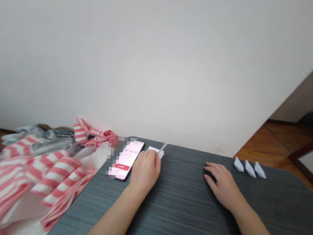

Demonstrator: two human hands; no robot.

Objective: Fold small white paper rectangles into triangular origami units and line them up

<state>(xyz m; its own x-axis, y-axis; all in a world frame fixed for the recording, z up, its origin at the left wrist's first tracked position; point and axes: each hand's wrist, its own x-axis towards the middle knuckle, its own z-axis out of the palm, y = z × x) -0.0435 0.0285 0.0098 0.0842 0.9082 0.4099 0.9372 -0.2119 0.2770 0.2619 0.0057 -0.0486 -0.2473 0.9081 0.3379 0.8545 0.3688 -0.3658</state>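
Note:
My left hand [146, 171] is closed over some small white paper sheets [154, 149] at the table's far edge, just right of a phone. Its fingertips are hidden behind the hand, and a pale strip [163, 147] sticks out beyond the knuckles. The phone [129, 159] lies face up with a timer on its lit screen. On the right, my right hand [222, 183] rests low over the tabletop with its fingers apart and nothing in them. Three folded white paper boats [249, 169] stand in a row beyond it, apart from the fingers.
The dark wood-grain table [179, 210] backs onto a pale wall [163, 61]. Red-and-white striped cloth [51, 173] and other crumpled fabrics are heaped along the table's left side. Brown tiled floor [266, 141] shows past the wall's corner at right.

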